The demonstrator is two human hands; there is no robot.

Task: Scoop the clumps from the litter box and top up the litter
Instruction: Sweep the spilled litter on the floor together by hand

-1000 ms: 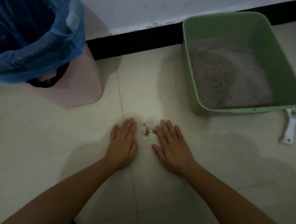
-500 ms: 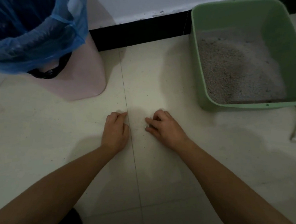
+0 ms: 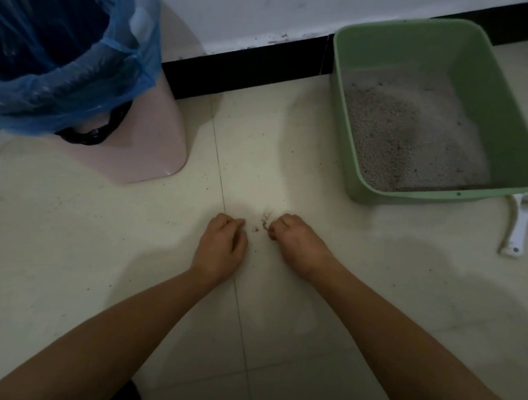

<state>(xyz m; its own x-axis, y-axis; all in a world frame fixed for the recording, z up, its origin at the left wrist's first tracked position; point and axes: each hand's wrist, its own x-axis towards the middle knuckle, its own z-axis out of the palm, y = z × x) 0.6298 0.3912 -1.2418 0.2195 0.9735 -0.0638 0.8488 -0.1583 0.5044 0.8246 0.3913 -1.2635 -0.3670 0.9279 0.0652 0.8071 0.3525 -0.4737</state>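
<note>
We take this for a room in a home: pale floor tiles [image 3: 65, 248] run up to a white wall [image 3: 270, 6] with a black skirting [image 3: 250, 70], a green litter box [image 3: 428, 197] sits by it with a scoop [image 3: 518, 230] beside, and a pink bin [image 3: 147, 148] holds a blue bag [image 3: 76, 93].

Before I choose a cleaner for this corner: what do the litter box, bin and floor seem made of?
Litter box: green plastic, probably; smooth moulded walls. Bin: pink plastic, glossy highlight at base. Floor: likely glazed tile; pale sheen, grout line.
</note>
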